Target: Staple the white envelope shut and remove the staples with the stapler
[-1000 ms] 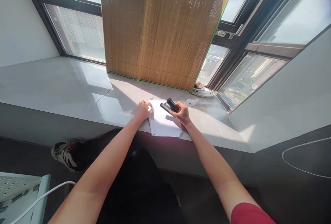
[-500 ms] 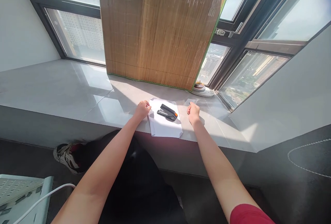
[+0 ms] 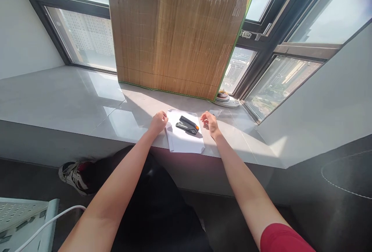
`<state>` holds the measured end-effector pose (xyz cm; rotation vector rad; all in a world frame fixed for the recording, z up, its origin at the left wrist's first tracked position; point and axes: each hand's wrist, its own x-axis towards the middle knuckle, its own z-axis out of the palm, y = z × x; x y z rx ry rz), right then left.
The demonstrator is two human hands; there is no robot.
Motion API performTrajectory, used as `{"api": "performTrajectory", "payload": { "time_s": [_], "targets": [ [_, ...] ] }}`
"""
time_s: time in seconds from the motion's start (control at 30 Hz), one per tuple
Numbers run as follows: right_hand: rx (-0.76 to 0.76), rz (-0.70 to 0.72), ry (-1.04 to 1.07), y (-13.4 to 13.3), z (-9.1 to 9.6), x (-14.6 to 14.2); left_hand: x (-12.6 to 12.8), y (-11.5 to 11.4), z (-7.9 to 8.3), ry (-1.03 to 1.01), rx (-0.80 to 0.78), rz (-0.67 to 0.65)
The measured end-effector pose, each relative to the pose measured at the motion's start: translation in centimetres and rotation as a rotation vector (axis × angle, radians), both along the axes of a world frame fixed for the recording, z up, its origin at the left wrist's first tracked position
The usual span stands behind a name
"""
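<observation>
A black stapler point(image 3: 188, 125) with an orange tip lies on a stack of white paper point(image 3: 185, 140) near the front edge of the grey window ledge point(image 3: 72, 100). My left hand point(image 3: 158, 122) rests in a loose fist on the left edge of the paper, fingers curled. My right hand point(image 3: 209, 122) hovers just right of the stapler with its fingers apart and curved, holding nothing I can make out.
A bamboo blind point(image 3: 180, 31) hangs down to the ledge behind the paper. A small stack of dishes point(image 3: 225, 99) sits in the window corner. A small clear packet point(image 3: 216, 112) lies right of the paper. A shoe point(image 3: 71, 174) and white cable point(image 3: 49, 221) are on the floor.
My right hand set the stapler down on the paper, went right to the small packet, then came back toward the stapler with fingers opening. The left hand stayed put.
</observation>
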<state>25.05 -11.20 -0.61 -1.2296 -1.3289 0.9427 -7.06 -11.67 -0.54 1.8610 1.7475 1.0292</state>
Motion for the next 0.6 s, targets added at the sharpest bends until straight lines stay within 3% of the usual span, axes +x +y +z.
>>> {"api": "performTrajectory", "payload": {
  "time_s": [0.17,0.27,0.43,0.6],
  "targets": [
    [0.031,0.337,-0.266,-1.3,1.9,-3.1,-0.5,0.2,-0.1,-0.046,0.034,0.024],
    [0.016,0.444,-0.44,-1.7,2.5,-4.8,-0.8,0.2,0.2,-0.063,0.028,0.056],
    [0.07,0.418,-0.636,-2.5,2.6,-3.9,-0.8,0.1,0.3,-0.061,0.025,0.065],
    [-0.002,0.299,-0.66,-4.0,2.6,2.1,-0.6,0.3,-0.1,-0.026,0.028,0.029]
  ]
}}
